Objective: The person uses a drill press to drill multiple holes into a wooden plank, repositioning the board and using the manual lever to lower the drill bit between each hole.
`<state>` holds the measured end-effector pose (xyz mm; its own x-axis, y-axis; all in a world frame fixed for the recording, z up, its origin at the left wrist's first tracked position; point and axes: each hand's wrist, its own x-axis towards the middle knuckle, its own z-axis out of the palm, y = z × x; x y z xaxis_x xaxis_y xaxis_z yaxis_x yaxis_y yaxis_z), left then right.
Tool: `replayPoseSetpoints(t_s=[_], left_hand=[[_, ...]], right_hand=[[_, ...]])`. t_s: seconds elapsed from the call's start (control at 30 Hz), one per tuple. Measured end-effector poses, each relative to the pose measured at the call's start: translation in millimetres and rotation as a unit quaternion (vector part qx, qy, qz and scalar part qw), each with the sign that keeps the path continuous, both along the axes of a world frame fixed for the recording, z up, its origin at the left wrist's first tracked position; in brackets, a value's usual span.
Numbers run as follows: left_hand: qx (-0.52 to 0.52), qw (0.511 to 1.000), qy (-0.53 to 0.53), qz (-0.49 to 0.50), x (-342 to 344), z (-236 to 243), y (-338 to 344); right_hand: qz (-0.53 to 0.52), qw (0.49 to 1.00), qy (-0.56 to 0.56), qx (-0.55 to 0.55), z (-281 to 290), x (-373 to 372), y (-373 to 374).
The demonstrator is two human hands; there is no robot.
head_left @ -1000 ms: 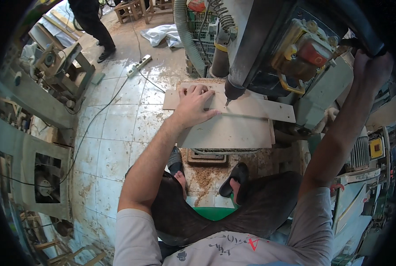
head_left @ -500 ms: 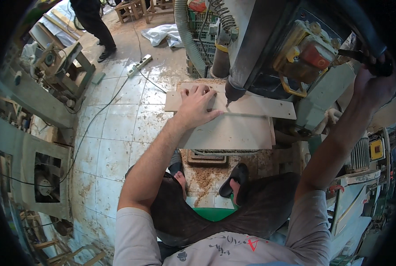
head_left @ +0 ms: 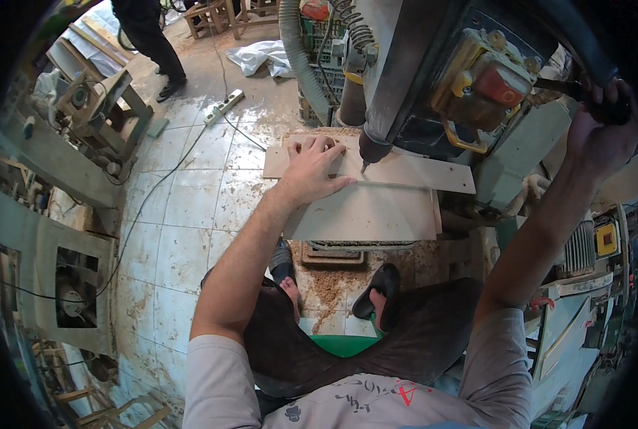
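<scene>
A long pale wooden board lies across a wider board on the drill press's table. My left hand rests over the long board, fingers bent across it and thumb along its near edge, holding it down. Just right of that thumb, the drill press chuck points down with its thin bit at the board's surface. I cannot tell whether the bit is in the wood. Up at the right, my right hand is closed around the black knob of the feed lever.
A switch box with a red cover sits on the machine's head. Sawdust lies on the floor between my feet. A power strip and its cable run across the tiles. Another person's leg shows at the far left.
The chuck, boards and left hand appear shifted slightly left in the picture. Both hands keep their holds, and the bit stays over nearly the same spot on the board.
</scene>
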<state>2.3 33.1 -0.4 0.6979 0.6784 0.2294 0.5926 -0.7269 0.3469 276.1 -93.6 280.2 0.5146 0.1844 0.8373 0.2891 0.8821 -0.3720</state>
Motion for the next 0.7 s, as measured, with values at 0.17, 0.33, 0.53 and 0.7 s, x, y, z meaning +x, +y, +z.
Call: replayPoseSetpoints(t_s=[0.17, 0.33, 0.53, 0.7], left_hand=[[-0.010, 1.000, 0.004, 0.002, 1, 0, 0], [-0.007, 1.000, 0.000, 0.007, 1, 0, -1], [-0.011, 1.000, -0.006, 0.003, 2, 2, -2], [-0.010, 1.000, 0.005, 0.005, 2, 0, 0]], right_hand=[[0.033, 0.999, -0.015, 0.003, -6, 5, -7], [0.083, 0.994, -0.055, -0.035, -17, 31, -26], [0.161, 0.978, -0.120, -0.057, -41, 35, -53], [0.175, 0.977, -0.102, -0.069, -61, 29, -69]])
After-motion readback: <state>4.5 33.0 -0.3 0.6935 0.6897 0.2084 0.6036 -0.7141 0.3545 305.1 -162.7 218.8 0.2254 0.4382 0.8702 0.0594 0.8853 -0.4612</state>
